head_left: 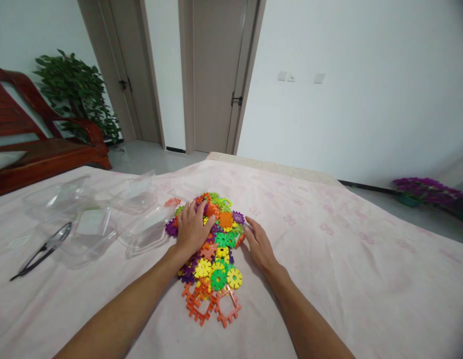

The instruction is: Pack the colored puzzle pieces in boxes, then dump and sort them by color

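Note:
A heap of flat plastic building pieces (216, 249) in orange, yellow, green and purple lies on a pink sheet (328, 259). Some are gear-shaped discs, and orange square frames (212, 304) lie at the near end. My left hand (192, 227) rests palm down on the left part of the heap, fingers spread. My right hand (258, 244) lies on the sheet against the heap's right edge, fingers straight, touching the pieces. Neither hand grips anything.
Clear plastic containers and lids (92, 219) lie left of the heap, with a black handle strap (40, 252) beside them. A red wooden bench (37, 144) and a potted plant (77, 94) stand at the far left. Purple flowers (429, 192) sit by the right wall.

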Demonstrator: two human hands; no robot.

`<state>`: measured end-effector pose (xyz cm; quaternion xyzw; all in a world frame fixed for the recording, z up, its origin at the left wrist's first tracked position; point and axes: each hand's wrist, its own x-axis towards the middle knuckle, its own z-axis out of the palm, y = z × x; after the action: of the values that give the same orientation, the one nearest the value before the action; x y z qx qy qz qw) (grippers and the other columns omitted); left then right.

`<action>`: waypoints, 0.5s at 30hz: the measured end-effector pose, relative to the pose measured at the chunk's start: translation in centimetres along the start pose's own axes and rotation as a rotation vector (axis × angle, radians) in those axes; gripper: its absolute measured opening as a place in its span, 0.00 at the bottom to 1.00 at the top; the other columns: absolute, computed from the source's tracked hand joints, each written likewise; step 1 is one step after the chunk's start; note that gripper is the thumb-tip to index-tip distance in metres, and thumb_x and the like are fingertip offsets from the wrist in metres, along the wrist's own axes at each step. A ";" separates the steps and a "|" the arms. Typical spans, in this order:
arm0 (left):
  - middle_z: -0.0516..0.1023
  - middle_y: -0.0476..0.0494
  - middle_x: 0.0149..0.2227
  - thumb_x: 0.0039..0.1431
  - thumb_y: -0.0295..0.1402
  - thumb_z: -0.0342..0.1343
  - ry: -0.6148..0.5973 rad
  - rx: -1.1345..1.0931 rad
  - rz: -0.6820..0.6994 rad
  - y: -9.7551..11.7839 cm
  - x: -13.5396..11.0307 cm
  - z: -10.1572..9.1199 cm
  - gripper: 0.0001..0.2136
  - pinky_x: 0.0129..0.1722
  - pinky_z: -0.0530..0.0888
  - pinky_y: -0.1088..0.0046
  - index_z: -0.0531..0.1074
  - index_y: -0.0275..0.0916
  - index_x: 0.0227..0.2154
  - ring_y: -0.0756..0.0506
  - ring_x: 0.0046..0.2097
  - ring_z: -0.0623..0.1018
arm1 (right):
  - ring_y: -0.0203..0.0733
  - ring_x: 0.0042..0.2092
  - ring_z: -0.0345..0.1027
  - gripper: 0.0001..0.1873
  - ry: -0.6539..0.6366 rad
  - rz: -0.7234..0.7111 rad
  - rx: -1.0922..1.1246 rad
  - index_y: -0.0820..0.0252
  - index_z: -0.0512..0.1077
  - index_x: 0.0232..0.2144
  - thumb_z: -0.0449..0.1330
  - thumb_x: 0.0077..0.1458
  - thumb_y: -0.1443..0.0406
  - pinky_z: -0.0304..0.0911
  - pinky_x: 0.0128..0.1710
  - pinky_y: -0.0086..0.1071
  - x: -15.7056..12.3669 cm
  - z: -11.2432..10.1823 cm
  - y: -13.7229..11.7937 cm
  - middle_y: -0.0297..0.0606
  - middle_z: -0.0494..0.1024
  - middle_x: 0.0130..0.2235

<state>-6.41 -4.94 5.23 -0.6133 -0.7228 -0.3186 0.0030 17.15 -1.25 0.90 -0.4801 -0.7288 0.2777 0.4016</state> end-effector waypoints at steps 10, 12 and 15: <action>0.74 0.33 0.60 0.66 0.45 0.50 -0.208 -0.031 0.061 2.7 -0.1 0.8 0.27 0.62 0.64 0.53 0.66 0.39 0.65 0.34 0.60 0.72 | 0.51 0.62 0.65 0.35 0.075 0.059 0.125 0.59 0.72 0.59 0.43 0.68 0.43 0.56 0.66 0.48 0.4 0.3 0.3 0.47 0.74 0.60; 0.76 0.37 0.58 0.67 0.44 0.49 -0.285 -0.174 0.158 3.9 -0.7 0.7 0.24 0.61 0.67 0.58 0.69 0.41 0.62 0.37 0.59 0.74 | 0.51 0.61 0.66 0.36 0.128 0.079 0.168 0.59 0.73 0.58 0.42 0.67 0.42 0.57 0.65 0.48 0.5 0.1 0.6 0.47 0.75 0.59; 0.81 0.43 0.52 0.69 0.42 0.45 -0.314 -0.370 0.224 4.4 -0.3 0.5 0.19 0.58 0.70 0.66 0.78 0.43 0.51 0.43 0.54 0.78 | 0.51 0.59 0.68 0.36 0.218 0.119 0.211 0.61 0.74 0.56 0.42 0.67 0.42 0.59 0.64 0.47 0.6 -0.3 1.0 0.48 0.77 0.56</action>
<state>-2.28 -4.82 6.73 -0.7215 -0.5714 -0.3440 -0.1860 17.76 -0.34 0.50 -0.5049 -0.6181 0.3223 0.5091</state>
